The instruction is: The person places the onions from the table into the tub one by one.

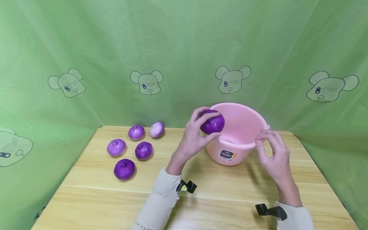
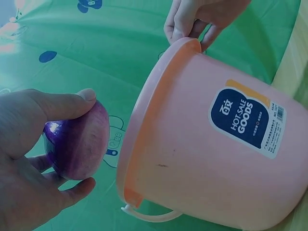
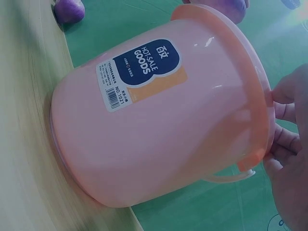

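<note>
Deep, glossy purple on that held onion (image 1: 215, 124), and here's soft pink all over the bucket (image 1: 237, 127)! Its label (image 1: 228, 155) flashes navy, white and orange. Now the other onions (image 1: 124, 170), running from dark violet to pale lilac. Yellowish grain streaks the wooden tabletop (image 1: 218, 198), sleeves (image 1: 159, 201) show cream, and the green curtain (image 1: 184, 38) repeats dark-outlined cartoon heads (image 1: 233, 81) with blue marks.
</note>
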